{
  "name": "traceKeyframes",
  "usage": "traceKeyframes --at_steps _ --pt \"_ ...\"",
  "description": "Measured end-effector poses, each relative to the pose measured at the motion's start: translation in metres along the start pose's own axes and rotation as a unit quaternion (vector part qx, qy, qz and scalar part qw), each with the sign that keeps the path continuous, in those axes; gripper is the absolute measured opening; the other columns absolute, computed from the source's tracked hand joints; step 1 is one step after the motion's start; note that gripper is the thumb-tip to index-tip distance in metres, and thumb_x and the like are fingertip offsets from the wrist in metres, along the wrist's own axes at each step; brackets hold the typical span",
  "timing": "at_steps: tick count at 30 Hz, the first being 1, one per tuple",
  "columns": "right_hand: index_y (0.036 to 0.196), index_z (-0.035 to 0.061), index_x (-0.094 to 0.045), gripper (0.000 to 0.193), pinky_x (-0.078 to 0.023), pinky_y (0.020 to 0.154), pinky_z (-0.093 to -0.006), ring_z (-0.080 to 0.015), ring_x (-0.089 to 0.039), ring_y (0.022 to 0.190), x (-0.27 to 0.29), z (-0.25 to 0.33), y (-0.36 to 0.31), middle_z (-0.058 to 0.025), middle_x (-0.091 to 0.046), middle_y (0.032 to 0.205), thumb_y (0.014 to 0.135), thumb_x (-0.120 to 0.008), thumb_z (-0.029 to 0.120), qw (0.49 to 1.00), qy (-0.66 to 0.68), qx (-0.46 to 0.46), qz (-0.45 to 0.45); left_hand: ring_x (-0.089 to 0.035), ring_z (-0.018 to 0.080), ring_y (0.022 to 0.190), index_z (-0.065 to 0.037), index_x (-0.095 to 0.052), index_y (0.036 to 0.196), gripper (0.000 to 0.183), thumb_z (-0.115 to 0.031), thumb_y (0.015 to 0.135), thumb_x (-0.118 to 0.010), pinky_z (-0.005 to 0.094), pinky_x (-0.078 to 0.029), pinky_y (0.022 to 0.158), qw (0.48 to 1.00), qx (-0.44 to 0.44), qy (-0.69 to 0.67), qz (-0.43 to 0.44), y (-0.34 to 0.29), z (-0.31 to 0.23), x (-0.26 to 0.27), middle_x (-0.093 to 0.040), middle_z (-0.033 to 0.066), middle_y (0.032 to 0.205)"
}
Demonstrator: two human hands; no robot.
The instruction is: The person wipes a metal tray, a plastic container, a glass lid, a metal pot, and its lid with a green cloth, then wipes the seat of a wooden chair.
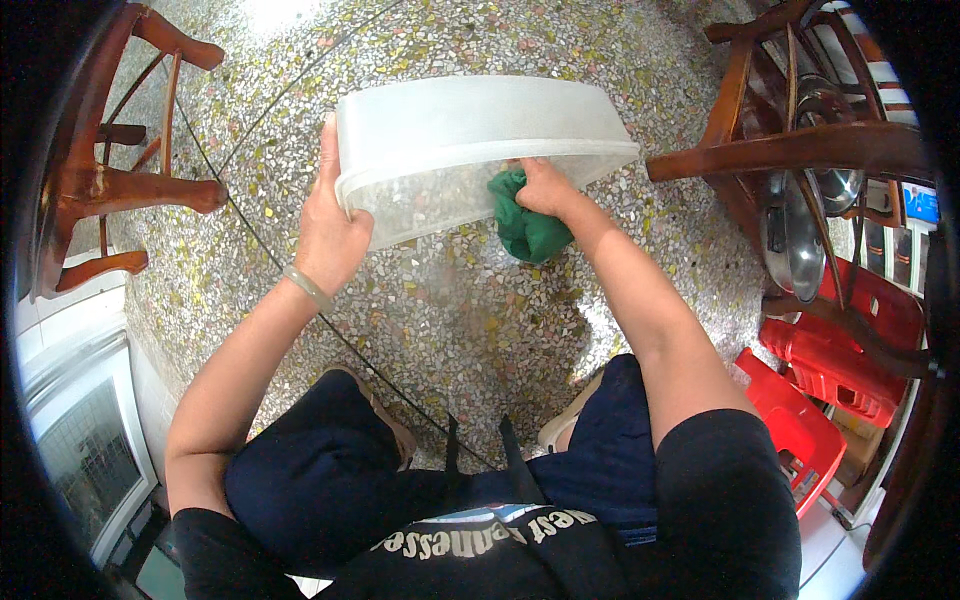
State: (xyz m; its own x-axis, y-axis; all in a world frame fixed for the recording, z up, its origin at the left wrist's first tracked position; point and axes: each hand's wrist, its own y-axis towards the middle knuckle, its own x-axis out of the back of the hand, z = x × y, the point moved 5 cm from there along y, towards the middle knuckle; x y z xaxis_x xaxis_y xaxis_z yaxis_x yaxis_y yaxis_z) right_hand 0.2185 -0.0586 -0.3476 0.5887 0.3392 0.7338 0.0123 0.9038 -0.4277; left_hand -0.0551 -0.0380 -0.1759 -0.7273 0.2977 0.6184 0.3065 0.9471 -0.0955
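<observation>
A translucent white plastic bin (480,115) is tilted on its side above the speckled floor, its opening facing me. My left hand (335,230) grips its left end, thumb on the near rim and fingers along the outer wall. A bangle circles that wrist. At the bin's opening, toward its right half, my right hand (545,188) is closed on a bunched green cloth (535,235). Part of the cloth hangs below the rim. The fingertips of the right hand are partly hidden behind the cloth and the rim.
Wooden chair legs (160,190) stand at the left, and more dark wooden furniture (740,150) at the right. Beneath the latter are metal bowls (795,245). Red plastic stools (800,430) sit at the lower right. A white-framed glass panel (90,450) is at the lower left.
</observation>
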Motion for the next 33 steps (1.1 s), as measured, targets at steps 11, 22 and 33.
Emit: traceKeyframes --at_steps 11,22,33 --pt "0.104 0.0036 -0.057 0.043 -0.044 0.085 -0.0436 -0.0391 -0.054 0.1 0.027 0.004 0.001 -0.0225 -0.059 0.1 0.062 -0.056 0.013 0.999 0.014 -0.029 0.018 -0.054 0.0366 0.108 -0.016 0.0 0.144 0.093 0.008 0.066 -0.044 0.0353 -0.043 0.091 0.998 0.057 0.028 0.019 0.002 0.01 0.001 -0.048 0.0245 0.124" --pt "0.114 -0.0035 -0.051 0.039 -0.04 0.093 -0.0461 -0.039 -0.047 0.107 -0.023 0.061 -0.005 -0.0228 -0.047 0.118 0.077 -0.055 0.011 0.98 -0.141 -0.065 -0.121 -0.055 0.0331 0.108 -0.015 0.003 0.144 0.093 0.008 0.067 -0.043 0.0336 -0.042 0.091 0.998 0.026 -0.028 0.04 -0.002 0.011 -0.018 -0.052 0.0216 0.121" --pt "0.107 0.0012 -0.06 0.045 -0.045 0.084 -0.035 -0.0289 -0.058 0.096 -0.037 0.202 -0.091 -0.0161 -0.061 0.107 0.062 -0.062 0.004 0.833 0.126 0.344 0.414 -0.052 0.0329 0.112 -0.006 -0.007 0.144 0.084 0.01 0.069 -0.041 0.0334 -0.041 0.093 0.99 -0.103 0.042 -0.082 0.016 0.018 0.018 -0.046 0.0231 0.128"
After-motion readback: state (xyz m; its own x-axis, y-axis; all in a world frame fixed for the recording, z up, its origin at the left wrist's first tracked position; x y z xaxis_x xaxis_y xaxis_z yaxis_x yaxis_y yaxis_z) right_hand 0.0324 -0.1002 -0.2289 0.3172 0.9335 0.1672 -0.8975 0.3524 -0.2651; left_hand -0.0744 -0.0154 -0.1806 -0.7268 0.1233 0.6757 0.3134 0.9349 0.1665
